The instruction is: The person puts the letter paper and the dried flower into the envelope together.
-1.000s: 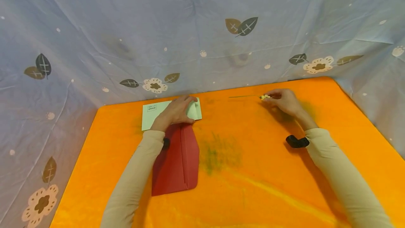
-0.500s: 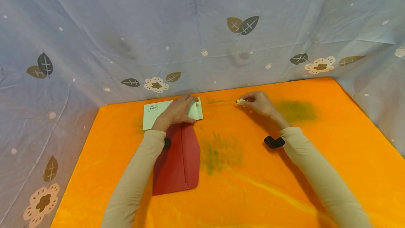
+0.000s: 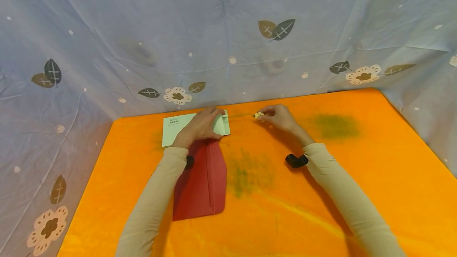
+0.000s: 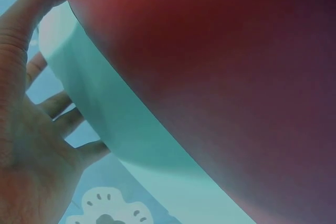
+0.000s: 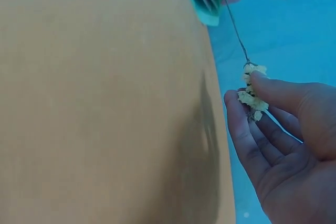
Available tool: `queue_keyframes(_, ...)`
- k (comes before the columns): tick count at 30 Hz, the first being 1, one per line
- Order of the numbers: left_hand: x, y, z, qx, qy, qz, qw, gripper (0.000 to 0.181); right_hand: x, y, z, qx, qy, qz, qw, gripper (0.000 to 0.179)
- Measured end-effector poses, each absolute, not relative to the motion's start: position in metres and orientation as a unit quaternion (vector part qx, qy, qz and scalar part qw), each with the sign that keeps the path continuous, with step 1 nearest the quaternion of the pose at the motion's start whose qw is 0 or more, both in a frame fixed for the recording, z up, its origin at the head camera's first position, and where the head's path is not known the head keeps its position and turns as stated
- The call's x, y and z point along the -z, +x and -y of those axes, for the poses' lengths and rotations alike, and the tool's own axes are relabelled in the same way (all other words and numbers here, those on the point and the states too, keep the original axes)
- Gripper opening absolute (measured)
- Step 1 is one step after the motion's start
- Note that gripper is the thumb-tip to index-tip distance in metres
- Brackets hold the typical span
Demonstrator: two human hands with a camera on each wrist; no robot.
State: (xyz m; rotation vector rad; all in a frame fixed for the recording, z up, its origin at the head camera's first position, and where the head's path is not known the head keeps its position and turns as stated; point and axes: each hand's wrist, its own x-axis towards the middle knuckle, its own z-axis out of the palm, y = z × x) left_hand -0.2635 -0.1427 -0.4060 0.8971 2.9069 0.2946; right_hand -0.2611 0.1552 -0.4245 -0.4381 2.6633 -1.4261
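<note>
My left hand (image 3: 200,125) grips a pale green envelope (image 3: 174,131) across its width, thumb on the near edge and fingers on the far edge. In the right wrist view the end of that envelope (image 5: 207,11) gapes open, with layers showing inside. My right hand (image 3: 283,120) pinches a dried flower sprig (image 3: 258,115) by its small cream blossoms (image 5: 253,98). The sprig's thin stem (image 5: 239,35) points left, its tip at the envelope's open end; whether it is inside cannot be told. A red envelope (image 3: 200,187) lies beneath my left wrist.
An orange cloth (image 3: 303,201) covers the table, with dark greenish patches on it. Behind and at the sides hangs a grey-blue curtain (image 3: 214,31) printed with leaves and flowers. A black camera mount (image 3: 296,161) sits at my right wrist.
My right hand has moved left with the flower sprig, bringing the stem tip to the pale green envelope's open end. My left hand has kept its grip in place.
</note>
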Motion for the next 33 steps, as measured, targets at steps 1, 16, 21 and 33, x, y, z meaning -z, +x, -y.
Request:
queue_keyframes(1, 0.406, -0.264, 0.143, -0.096, 0.293, -0.950, 0.043, 0.079, 0.425, -0.261, -0.153, 0.474, -0.140, -0.868, 0.049, 0.029)
queue_keyframes(16, 0.405, -0.263, 0.146, -0.106, 0.291, -0.950, 0.043, 0.080, 0.427, -0.266, -0.124, 0.639, -0.014, -0.755, 0.147, 0.036)
queue_keyframes(21, 0.403, -0.264, 0.146, -0.110, 0.283, -0.952, 0.047, 0.081, 0.428, -0.267, -0.114, 0.684, 0.002, -0.711, 0.161, 0.035)
queue_keyframes(33, 0.405, -0.266, 0.143, -0.105, 0.283, -0.952, 0.053, 0.081, 0.432, -0.269, -0.094, 0.697, 0.018, -0.705, 0.134, 0.032)
